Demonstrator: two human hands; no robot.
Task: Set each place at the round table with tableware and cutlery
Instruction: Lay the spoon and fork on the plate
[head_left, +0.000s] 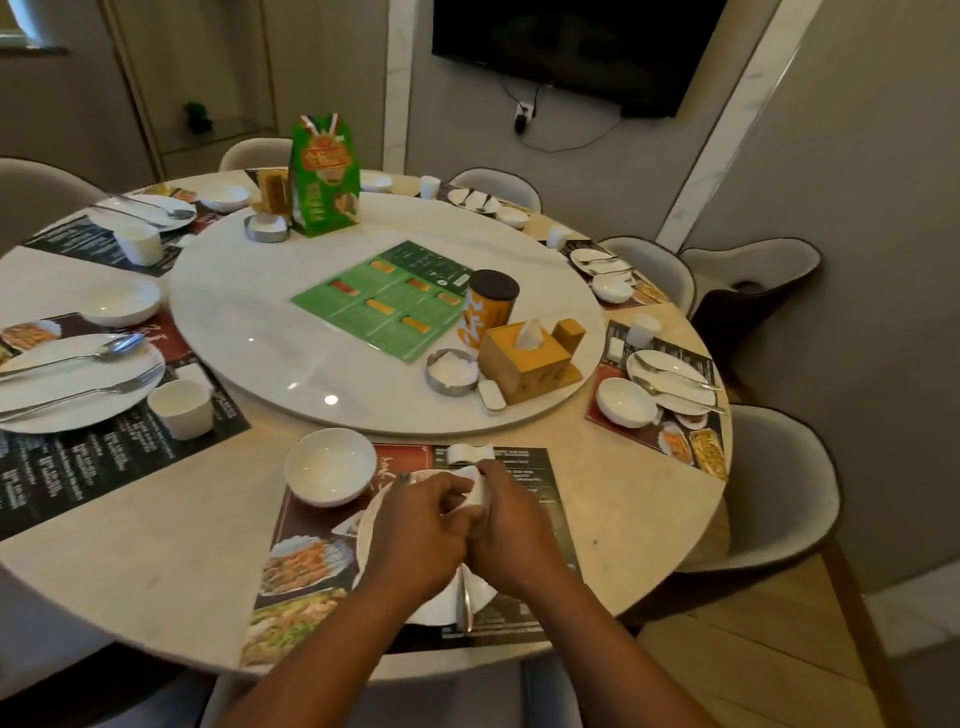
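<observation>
At the near place a dark printed placemat (524, 618) carries a white plate (441, 603), largely hidden under my hands. My left hand (415, 530) and my right hand (511, 525) meet above the plate and both grip a small white cup (475, 491), tilted on its side. A white bowl (330, 472) stands left of them on the mat's corner. A small white rest (469, 453) lies just beyond my fingers. A piece of cutlery (464, 597) lies on the plate below my wrists.
A white turntable (249, 332) fills the table's middle with a green menu (387, 299), a tissue box (527, 358), an orange canister (485, 312) and a green carton (324, 176). Set places with plates, bowls and cups ring the table (156, 561). Chairs (779, 493) surround it.
</observation>
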